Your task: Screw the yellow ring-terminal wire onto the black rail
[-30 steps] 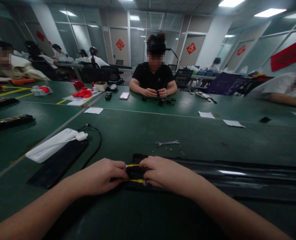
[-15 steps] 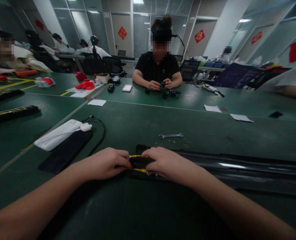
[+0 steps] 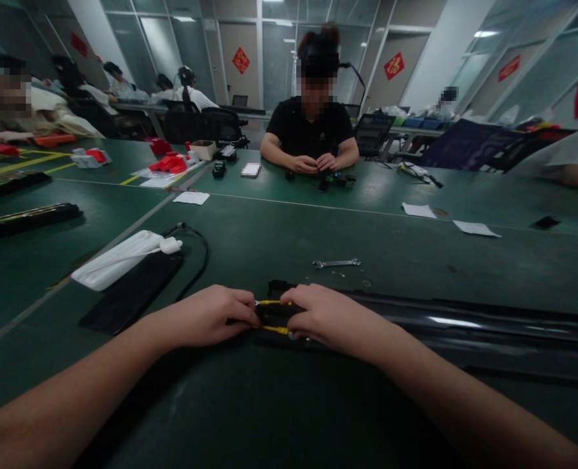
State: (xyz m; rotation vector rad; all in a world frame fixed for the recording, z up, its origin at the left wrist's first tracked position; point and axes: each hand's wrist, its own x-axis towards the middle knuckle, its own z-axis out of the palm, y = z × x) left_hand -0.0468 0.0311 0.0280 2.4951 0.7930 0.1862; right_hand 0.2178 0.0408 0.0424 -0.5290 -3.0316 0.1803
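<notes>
A long black glossy housing (image 3: 445, 322) lies across the table, its left end in front of me. Two yellow wires (image 3: 275, 329) run between my hands over that end. The fingers of my left hand (image 3: 215, 316) are pinched together at the wires' left ends, where a small metal tip shows at the upper one. My right hand (image 3: 325, 312) curls over the housing's end, thumb and fingers bent round the right ends of the wires. What lies under the right fingertips is mostly hidden. An open-ended wrench (image 3: 336, 263) rests just beyond the housing, with tiny bits beside it.
To the left are a white power bank-like block (image 3: 118, 259), a dark flat slab (image 3: 130, 296) and a black cable (image 3: 206, 251). Across the table a co-worker (image 3: 311, 130) handles small dark parts (image 3: 340, 181). Paper slips (image 3: 191, 197) and red pieces (image 3: 170, 163) lie farther off.
My view has shifted slightly. My hands keep nearly the same hold on the yellow wires. The co-worker's hands have moved closer together over the small parts.
</notes>
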